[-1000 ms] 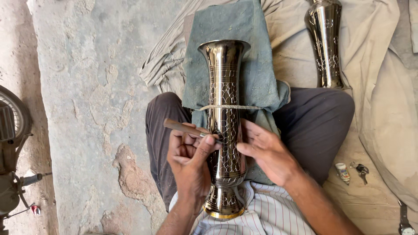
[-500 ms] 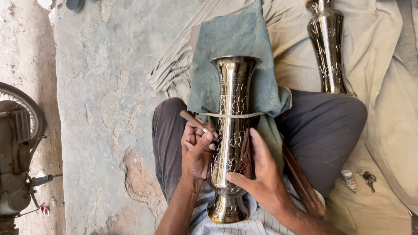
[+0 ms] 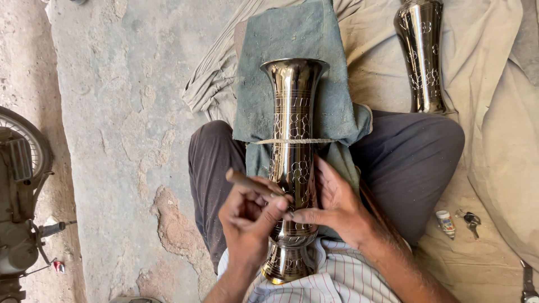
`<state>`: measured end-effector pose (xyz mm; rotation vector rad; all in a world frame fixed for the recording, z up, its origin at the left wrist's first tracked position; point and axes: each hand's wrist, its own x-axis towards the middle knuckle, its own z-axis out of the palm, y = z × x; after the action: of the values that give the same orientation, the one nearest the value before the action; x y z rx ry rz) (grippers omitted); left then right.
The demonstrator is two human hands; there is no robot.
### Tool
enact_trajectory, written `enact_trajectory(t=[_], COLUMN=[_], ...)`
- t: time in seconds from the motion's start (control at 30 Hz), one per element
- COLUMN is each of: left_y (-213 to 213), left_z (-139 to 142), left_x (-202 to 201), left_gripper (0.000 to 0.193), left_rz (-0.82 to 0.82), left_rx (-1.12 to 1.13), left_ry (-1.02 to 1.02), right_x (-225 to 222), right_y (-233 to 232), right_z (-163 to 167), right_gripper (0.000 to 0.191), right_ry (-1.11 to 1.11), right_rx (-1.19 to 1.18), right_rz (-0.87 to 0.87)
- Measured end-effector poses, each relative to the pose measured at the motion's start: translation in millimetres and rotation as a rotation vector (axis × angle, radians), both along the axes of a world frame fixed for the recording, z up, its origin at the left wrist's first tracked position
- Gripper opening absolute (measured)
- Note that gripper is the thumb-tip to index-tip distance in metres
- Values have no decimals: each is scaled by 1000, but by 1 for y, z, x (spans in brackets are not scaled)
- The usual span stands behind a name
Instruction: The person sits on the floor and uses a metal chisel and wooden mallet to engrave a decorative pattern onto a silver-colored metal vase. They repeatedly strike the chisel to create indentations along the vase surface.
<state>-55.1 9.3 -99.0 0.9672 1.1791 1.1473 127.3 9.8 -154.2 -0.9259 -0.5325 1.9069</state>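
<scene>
A tall shiny metal vase [image 3: 293, 129] with engraved patterns lies along my lap on a grey-green cloth [image 3: 292, 50], tied down by a pale cord [image 3: 292, 141]. My left hand [image 3: 250, 221] grips a wooden-handled engraving tool [image 3: 247, 181] with its tip against the vase's side. My right hand [image 3: 331, 205] rests on the vase body, fingers pressing beside the tool tip. My dark trousers [image 3: 410, 157] and striped shirt [image 3: 348, 280] frame the vase.
A second engraved metal vase [image 3: 422, 56] stands on a beige sheet [image 3: 494, 112] at the upper right. A small bottle [image 3: 446, 223] and keys [image 3: 470, 220] lie on the sheet at right. A motorcycle [image 3: 19, 196] stands at the left edge on rough concrete [image 3: 129, 112].
The view shifted slightly. My left hand with the tool slid lower along the vase, and my right hand moved up to press beside the tool tip.
</scene>
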Motion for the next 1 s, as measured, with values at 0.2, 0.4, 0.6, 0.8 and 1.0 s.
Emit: enact_trajectory(t=[0.2, 0.4, 0.6, 0.8, 1.0], left_y=[-17, 12, 22, 72, 111], left_z=[-7, -44, -45, 2, 25], left_x=[13, -16, -16, -16, 6], left_gripper=[29, 31, 31, 27, 56], left_rz=[152, 285, 239, -231, -483], left_rx=[88, -105, -197, 600, 803], left_ry=[68, -329, -344, 628, 1063], right_x=[11, -9, -9, -3, -2], right_y=[20, 1, -11, 8, 25], right_z=[-4, 5, 7, 8, 10], right_gripper=[111, 117, 118, 126, 121], right_ry=[261, -336, -468, -266, 50], right_rx=[-98, 137, 129, 121, 113], right_rz=[34, -87, -78, -74, -34])
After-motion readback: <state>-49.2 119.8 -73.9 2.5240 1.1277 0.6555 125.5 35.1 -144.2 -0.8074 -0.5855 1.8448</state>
